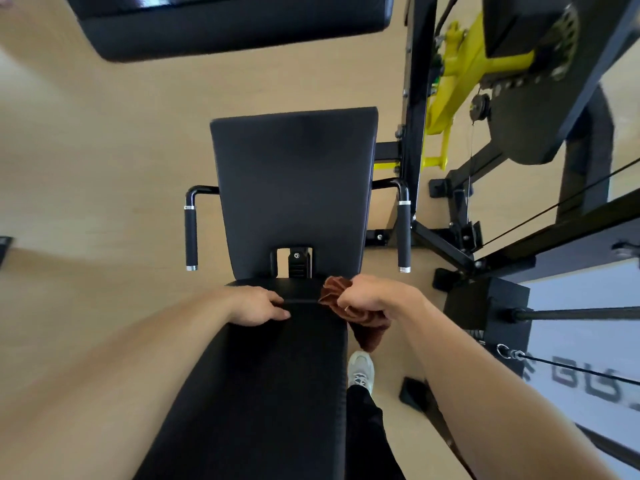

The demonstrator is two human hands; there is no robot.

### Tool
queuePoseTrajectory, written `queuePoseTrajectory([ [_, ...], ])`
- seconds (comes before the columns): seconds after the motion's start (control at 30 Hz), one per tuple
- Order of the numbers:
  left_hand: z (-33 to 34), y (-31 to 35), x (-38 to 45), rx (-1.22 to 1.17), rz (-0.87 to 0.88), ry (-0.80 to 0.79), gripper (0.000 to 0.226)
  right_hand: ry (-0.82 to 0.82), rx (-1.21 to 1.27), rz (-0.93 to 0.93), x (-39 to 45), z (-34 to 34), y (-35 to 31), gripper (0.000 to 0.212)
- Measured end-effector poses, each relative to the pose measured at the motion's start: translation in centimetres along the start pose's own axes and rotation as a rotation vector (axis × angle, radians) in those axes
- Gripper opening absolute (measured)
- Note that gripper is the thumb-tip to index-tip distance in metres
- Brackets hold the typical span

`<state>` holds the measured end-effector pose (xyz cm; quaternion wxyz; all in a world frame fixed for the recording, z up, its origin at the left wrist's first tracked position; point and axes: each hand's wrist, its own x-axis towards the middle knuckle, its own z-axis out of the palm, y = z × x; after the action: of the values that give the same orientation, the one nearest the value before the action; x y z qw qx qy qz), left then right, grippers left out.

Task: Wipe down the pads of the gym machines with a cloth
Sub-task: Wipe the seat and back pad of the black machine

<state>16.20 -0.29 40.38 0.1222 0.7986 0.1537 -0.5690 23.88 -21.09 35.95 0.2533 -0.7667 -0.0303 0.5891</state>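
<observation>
A person leans over a black gym machine, both bare forearms reaching forward. The left hand (258,305) rests on the top edge of the back pad (277,393), fingers curled over the edge into the gap between that pad and the seat pad (294,188) below it; it grips the pad's rim. The right hand (372,296) is closed in a fist round a brown cloth (363,327), which bunches above the knuckles and hangs in a fold below the wrist, just off the right edge of the back pad. The cloth's upper bunch lies near the pad's top right corner; whether it touches the upholstery cannot be told.

The seat pad is flanked by two black foam-covered handles, the left handle (190,233) and the right handle (404,233), each with silver end rings. A further black pad (228,26) crosses the top of the view. To the right stands the black frame (415,98) with a yellow lever assembly (460,64) and cables (554,209). At far right a pale panel (581,341) bears large grey lettering, blurred and seen at an angle; it cannot be read. A pale shoe (361,370) stands on the light wooden floor (104,150) beside the back pad.
</observation>
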Motion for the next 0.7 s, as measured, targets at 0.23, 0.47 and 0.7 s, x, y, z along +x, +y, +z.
queuePoseTrajectory([
  [0.23, -1.9, -5.7, -8.3, -0.1, -0.054, -0.063, 0.054, -0.073, -0.34, -0.217, -11.5, 2.8, -8.1, 0.028],
  [0.47, 0.8, -14.5, -14.0, -0.394, 0.071, -0.044, 0.047, -0.147, -0.549, -0.432, -23.3, 11.0, -14.4, 0.014],
  [0.7, 6.3, -23.5, -19.7, -0.534, 0.388, 0.133, 0.025, 0.106, -0.794, -0.498, -32.3, 21.4, -19.1, 0.044],
])
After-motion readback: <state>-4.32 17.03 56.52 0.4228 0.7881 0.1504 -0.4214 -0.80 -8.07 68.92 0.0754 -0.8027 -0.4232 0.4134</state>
